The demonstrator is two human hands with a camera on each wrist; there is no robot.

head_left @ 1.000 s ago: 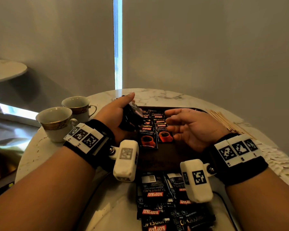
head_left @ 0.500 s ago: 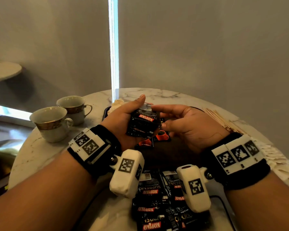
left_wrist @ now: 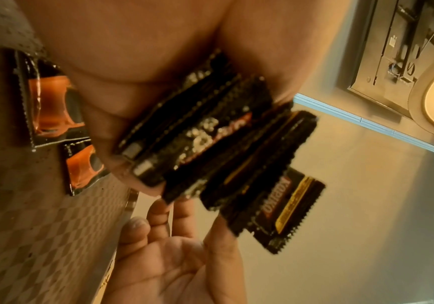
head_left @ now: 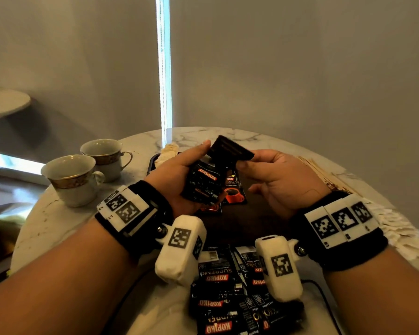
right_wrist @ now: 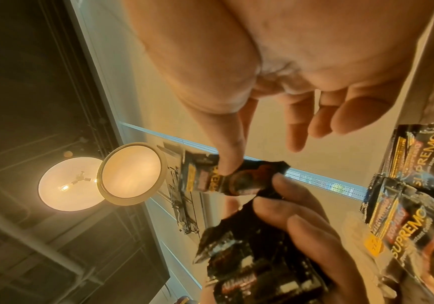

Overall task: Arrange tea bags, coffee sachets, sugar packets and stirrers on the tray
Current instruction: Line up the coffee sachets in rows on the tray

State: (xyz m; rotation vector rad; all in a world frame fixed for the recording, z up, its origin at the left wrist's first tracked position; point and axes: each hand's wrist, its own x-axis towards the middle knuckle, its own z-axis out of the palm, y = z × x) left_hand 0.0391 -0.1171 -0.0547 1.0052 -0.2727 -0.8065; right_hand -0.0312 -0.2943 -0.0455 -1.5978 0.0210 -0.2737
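Both hands are raised over the dark tray (head_left: 240,221) on the round marble desk (head_left: 228,139). The left hand (head_left: 177,175) grips a fanned stack of black Kopiko coffee sachets (head_left: 202,187), thumb on top and fingers curled underneath. The right hand (head_left: 278,180) pinches one sachet (head_left: 231,148) between thumb and forefinger, just above the stack; its other fingers hang loose. On the tray below them lie a few sachets printed with an orange cup (head_left: 234,192), face up. More Kopiko sachets sit in a loose heap (head_left: 230,301) on the desk at the near edge, between the wrists. Pale tea bags (head_left: 167,152) lie at the tray's far left corner. Wooden stirrers (head_left: 324,175) lie on the desk to the right of the tray, with white packets (head_left: 394,228) spread nearer the right wrist. Two gold-banded teacups (head_left: 75,177) stand together to the left of the tray.
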